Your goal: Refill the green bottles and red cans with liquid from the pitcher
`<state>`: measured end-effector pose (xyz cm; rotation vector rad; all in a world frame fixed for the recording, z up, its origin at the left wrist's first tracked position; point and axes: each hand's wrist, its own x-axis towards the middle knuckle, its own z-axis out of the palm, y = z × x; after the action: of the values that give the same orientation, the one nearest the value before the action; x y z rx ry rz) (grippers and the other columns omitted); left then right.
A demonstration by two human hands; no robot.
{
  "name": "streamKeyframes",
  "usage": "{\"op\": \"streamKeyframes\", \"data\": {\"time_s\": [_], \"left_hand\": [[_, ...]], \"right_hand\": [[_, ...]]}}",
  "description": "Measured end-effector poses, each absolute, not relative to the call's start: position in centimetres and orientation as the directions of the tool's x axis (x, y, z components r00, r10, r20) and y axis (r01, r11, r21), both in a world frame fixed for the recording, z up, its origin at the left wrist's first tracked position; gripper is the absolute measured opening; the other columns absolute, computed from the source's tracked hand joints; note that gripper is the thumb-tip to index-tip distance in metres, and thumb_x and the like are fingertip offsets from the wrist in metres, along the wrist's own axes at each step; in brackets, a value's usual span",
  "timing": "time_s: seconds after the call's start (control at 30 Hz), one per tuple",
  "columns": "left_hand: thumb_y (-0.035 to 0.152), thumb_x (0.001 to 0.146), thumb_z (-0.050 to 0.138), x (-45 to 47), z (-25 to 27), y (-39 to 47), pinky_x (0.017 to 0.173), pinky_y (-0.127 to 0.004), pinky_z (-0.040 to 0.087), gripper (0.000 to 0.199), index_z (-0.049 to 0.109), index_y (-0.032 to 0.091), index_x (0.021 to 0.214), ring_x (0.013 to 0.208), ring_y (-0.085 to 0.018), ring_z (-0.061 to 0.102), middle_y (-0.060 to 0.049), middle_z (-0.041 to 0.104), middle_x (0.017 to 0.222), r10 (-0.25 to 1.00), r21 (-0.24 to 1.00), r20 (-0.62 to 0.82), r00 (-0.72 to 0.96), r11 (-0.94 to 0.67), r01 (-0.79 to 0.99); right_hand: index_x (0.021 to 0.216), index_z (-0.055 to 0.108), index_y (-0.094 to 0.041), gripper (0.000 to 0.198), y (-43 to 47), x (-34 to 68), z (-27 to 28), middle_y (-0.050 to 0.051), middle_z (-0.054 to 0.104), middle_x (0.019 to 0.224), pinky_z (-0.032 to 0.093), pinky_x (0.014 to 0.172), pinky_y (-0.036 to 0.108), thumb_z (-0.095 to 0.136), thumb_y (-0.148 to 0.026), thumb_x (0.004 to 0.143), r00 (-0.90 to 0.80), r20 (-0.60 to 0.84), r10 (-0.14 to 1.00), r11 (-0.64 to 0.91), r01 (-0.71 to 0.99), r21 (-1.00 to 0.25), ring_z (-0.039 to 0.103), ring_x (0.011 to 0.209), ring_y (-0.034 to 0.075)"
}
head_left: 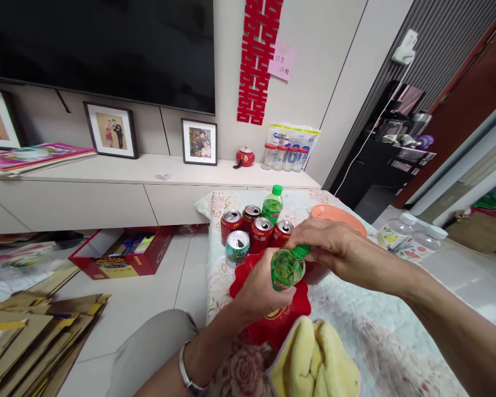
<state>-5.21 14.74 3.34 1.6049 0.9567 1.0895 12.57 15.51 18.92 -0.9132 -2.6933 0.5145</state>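
Observation:
My left hand (260, 289) is wrapped round the body of a small green plastic bottle (287, 269), tilted over a red scalloped tray (254, 325). At its top, my right hand (330, 245) has its fingers closed on the green bottle cap (300, 251). Whether the cap is loose I cannot tell. Just behind the hands stand several red drink cans (261, 231), a green and white can (237, 249) and a second green bottle (273, 203). A folded yellow cloth (314, 361) lies in front of the tray.
An orange basin (339, 216) sits at the table's back right, with clear jars (413, 240) beyond it. The table wears a floral cloth (355, 309). On the floor at left are a red box (122, 256) and flattened cardboard (33, 336). A white cabinet (107, 198) runs along the wall.

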Motion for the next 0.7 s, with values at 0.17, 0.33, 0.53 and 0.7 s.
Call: {"op": "streamKeyframes", "data": {"time_s": [0.17,0.33,0.53,0.7], "left_hand": [[0.012,0.065,0.069,-5.0,3.4,14.7,0.07,-0.031,0.047,0.05,0.05,0.02,0.11,0.078,-0.017,0.056,0.001,0.058,0.092,0.939,0.975,0.197,0.283,-0.219,0.048],[0.012,0.064,0.069,-5.1,3.5,14.6,0.072,-0.031,0.047,0.051,0.05,0.021,0.111,0.082,-0.018,0.057,0.001,0.058,0.094,0.935,0.975,0.193,0.296,-0.217,0.049],[0.01,0.065,0.069,-5.5,3.7,14.6,0.068,-0.028,0.046,0.047,0.051,0.022,0.107,0.076,-0.015,0.054,0.004,0.056,0.089,0.923,0.982,0.175,0.342,-0.191,0.012],[0.01,0.065,0.069,-5.7,3.9,14.6,0.069,-0.028,0.045,0.048,0.051,0.022,0.108,0.077,-0.015,0.054,0.004,0.056,0.087,0.932,0.988,0.146,0.332,-0.155,-0.001]], "right_hand": [[0.121,0.066,-0.02,0.021,14.8,12.0,18.8,0.006,0.071,0.113,0.047,0.09,0.034,0.063,-0.029,0.102,-0.663,0.064,0.746,0.641,0.689,-0.339,0.064,0.105,0.021],[0.095,0.067,-0.015,0.027,14.1,10.6,18.8,0.008,0.065,0.092,0.042,0.07,0.035,0.054,-0.036,0.106,-0.519,0.038,0.854,0.52,0.848,-0.101,0.061,0.082,0.023],[0.105,0.07,-0.016,0.039,14.1,11.1,19.0,0.006,0.067,0.103,0.048,0.076,0.028,0.045,0.009,0.088,-0.712,0.123,0.691,0.716,0.651,-0.251,0.063,0.09,0.017],[0.119,0.066,-0.017,0.031,14.5,12.3,18.6,0.006,0.074,0.117,0.051,0.096,0.027,0.053,-0.001,0.097,-0.719,0.384,0.579,0.815,0.5,-0.292,0.068,0.111,0.016]]}}
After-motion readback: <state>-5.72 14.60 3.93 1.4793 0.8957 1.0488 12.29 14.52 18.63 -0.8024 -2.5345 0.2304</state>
